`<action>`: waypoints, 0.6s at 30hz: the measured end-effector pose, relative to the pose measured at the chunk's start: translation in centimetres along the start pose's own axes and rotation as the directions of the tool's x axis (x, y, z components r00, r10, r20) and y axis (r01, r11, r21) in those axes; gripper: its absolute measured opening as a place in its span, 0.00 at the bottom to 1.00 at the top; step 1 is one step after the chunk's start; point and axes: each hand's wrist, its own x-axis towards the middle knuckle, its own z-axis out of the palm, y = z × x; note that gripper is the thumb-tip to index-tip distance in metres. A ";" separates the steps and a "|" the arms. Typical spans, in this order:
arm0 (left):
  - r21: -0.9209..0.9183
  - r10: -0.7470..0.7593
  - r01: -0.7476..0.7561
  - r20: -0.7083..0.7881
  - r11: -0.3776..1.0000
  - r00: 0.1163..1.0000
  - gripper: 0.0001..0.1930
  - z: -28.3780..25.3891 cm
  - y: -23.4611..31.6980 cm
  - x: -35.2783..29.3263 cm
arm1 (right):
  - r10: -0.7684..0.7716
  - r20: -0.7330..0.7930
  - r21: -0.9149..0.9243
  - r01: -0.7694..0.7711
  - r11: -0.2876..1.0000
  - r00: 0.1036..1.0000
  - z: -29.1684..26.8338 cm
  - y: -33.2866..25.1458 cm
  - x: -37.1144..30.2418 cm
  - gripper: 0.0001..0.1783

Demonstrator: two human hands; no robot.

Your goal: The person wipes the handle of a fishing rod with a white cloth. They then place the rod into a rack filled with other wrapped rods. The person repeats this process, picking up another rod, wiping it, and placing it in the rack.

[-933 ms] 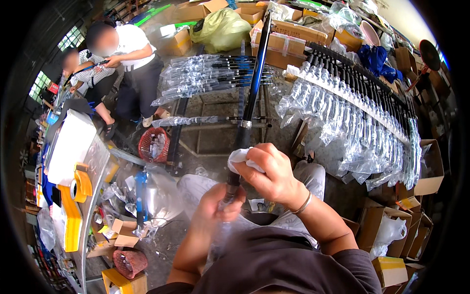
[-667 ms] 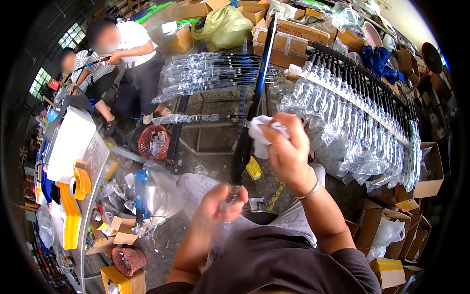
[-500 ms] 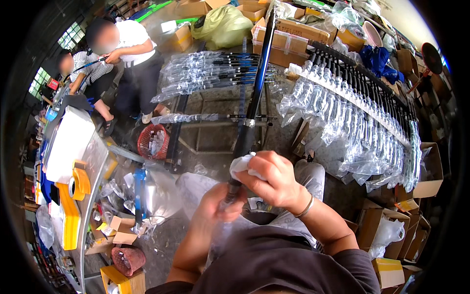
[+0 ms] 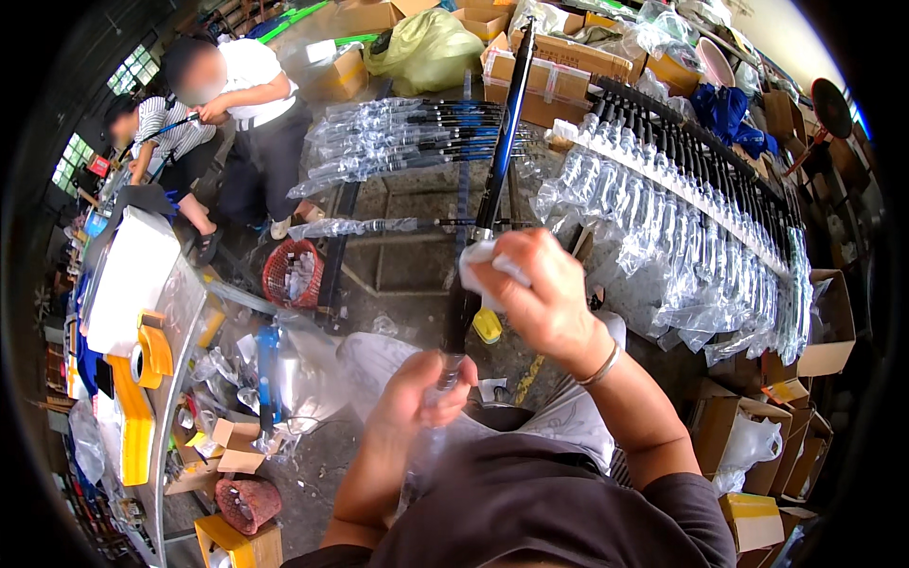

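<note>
A black fishing rod (image 4: 496, 175) with a blue section stands in front of me, its upper end pointing away. Clear plastic wraps its lower end. My left hand (image 4: 424, 393) is closed round this plastic-covered part, close to my lap. Farther up the shaft, my right hand (image 4: 549, 298) pinches a white cloth (image 4: 477, 263) against the rod. The cloth lies around the shaft just below a shiny ring; its far side is hidden.
Several bagged rods lie on a metal frame (image 4: 352, 204) ahead. More lean in a white slotted rack (image 4: 677, 194) at right. Left are a table (image 4: 180, 350) and a red basket (image 4: 272, 275). Two people work at far left. Cartons (image 4: 729, 426) stand at lower right.
My right hand has slid up the rod with the cloth, away from my left hand. The left hand keeps its hold. A yellow object behind the rod now shows.
</note>
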 end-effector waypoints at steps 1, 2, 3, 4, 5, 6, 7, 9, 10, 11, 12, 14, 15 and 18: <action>0.018 -0.006 0.006 -0.010 1.000 1.000 0.27 0.1 0.0 -0.1 | 0.050 -0.033 -0.037 -0.051 0.998 0.998 -0.1 0.5 0.2 0.19; 0.034 -0.008 0.009 -0.019 0.999 1.000 0.27 0.2 0.1 -0.1 | 0.096 -0.067 -0.071 -0.100 0.992 0.993 -0.2 0.9 0.4 0.19; 0.064 -0.001 0.003 -0.029 0.998 1.000 0.27 0.2 0.0 -0.2 | 0.124 -0.071 -0.076 -0.129 0.989 0.990 -1.1 0.7 0.8 0.19; 0.094 0.007 -0.003 -0.038 0.996 0.999 0.26 0.3 -0.1 -0.4 | 0.061 -0.068 -0.033 -0.063 0.997 0.996 -1.0 0.2 0.6 0.18; 0.122 0.013 -0.007 -0.045 0.993 0.999 0.26 0.4 -0.2 -0.4 | -0.002 -0.066 0.007 0.002 1.000 0.998 -0.8 -0.8 0.2 0.18; 0.128 0.023 -0.016 -0.054 0.992 0.998 0.25 0.6 -0.2 -0.4 | -0.060 -0.065 0.049 0.063 0.997 0.996 -0.6 -2.0 -0.3 0.17; 0.135 0.034 -0.025 -0.062 0.991 0.998 0.25 0.8 -0.1 -0.2 | -0.085 0.011 0.085 0.084 0.993 0.996 -0.9 -3.4 -0.3 0.16; 0.153 0.047 -0.032 -0.098 0.988 0.994 0.24 1.3 0.0 -0.1 | -0.069 0.004 0.037 0.069 0.997 0.998 -0.5 -2.4 -0.8 0.17; 0.158 0.050 -0.030 -0.126 0.987 0.991 0.23 1.5 0.0 -0.1 | -0.035 -0.019 0.002 0.035 0.999 0.999 -0.3 -1.0 -0.7 0.17; 0.161 0.059 -0.034 -0.156 0.986 0.986 0.22 1.7 0.0 -0.1 | 0.033 -0.007 -0.012 -0.033 0.999 0.999 -0.6 0.0 0.1 0.18; 0.197 0.081 -0.047 -0.168 0.979 0.982 0.23 1.7 0.0 -0.1 | 0.089 -0.001 -0.020 -0.089 0.996 0.996 -1.0 0.3 0.5 0.18; 0.263 0.128 -0.076 -0.188 0.962 0.974 0.25 1.6 -0.1 -0.1 | 0.149 -0.070 -0.065 -0.154 0.986 0.986 -1.3 0.6 0.5 0.19; 0.295 0.140 -0.071 -0.220 0.953 0.966 0.22 1.7 -0.1 -0.1 | 0.191 -0.125 -0.037 -0.197 0.980 0.973 -1.5 0.4 0.4 0.19; 0.430 0.200 -0.061 -0.285 0.901 0.937 0.15 2.6 0.3 0.5 | 0.041 -0.063 -0.028 -0.043 0.999 0.997 -0.6 -2.5 -1.3 0.16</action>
